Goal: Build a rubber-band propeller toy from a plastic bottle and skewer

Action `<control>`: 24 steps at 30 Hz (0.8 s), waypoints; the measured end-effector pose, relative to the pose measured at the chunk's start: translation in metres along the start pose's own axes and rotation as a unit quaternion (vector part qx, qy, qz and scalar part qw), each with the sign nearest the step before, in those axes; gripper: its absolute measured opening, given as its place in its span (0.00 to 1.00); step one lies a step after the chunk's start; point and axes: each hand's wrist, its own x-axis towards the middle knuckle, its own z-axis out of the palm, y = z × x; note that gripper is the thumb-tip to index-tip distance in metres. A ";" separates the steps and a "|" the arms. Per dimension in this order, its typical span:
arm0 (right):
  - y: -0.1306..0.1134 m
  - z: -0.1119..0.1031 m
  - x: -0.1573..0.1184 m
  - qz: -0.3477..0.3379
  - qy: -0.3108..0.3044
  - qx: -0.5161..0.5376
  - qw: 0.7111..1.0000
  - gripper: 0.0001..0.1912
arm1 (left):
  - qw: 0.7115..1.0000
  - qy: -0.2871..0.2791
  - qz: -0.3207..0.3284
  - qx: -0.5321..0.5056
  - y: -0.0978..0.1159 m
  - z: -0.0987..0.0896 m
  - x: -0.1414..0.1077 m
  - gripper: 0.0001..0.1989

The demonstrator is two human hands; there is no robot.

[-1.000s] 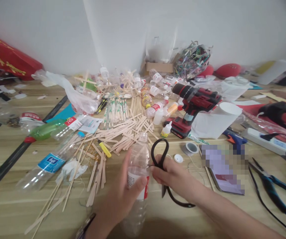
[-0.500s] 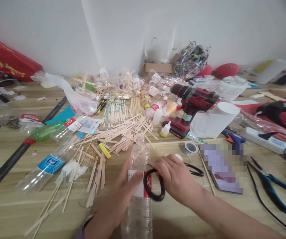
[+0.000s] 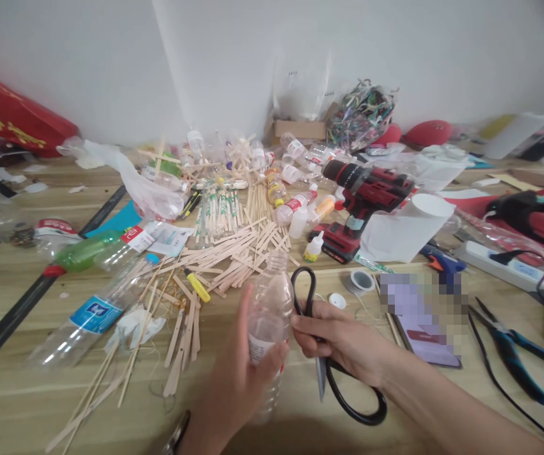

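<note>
A clear plastic bottle stands slightly tilted in front of me, its red and white label partly covered. My left hand is wrapped around its middle, with the thumb across the label. In my right hand is a pair of black-handled scissors. One handle loop points up beside the bottle's shoulder, the other hangs low on the right, and a metal blade points down. The right fingertips are close against the bottle's side; whether they touch it I cannot tell.
Loose wooden sticks spread beyond the bottle. A red cordless drill stands behind, with a small glue bottle beside it. On the right lie a phone and pliers. A blue-labelled bottle lies at left.
My right hand has turned the scissors, so their loops have swung round and a blade now shows pointing down. The bottle has turned in my left hand, hiding more of the label's red part.
</note>
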 end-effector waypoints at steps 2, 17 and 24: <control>0.001 0.000 0.000 0.025 -0.019 0.060 0.998 0.19 | 1.000 0.000 0.006 0.007 0.000 0.000 0.000 0.40; 0.022 0.000 0.002 -0.174 0.167 -0.312 0.919 0.09 | 0.991 -0.039 -0.107 -0.071 0.013 -0.005 0.011 0.42; -0.001 -0.001 -0.003 -0.010 -0.017 0.032 0.999 0.20 | 0.999 -0.016 0.028 0.019 0.000 -0.002 0.003 0.41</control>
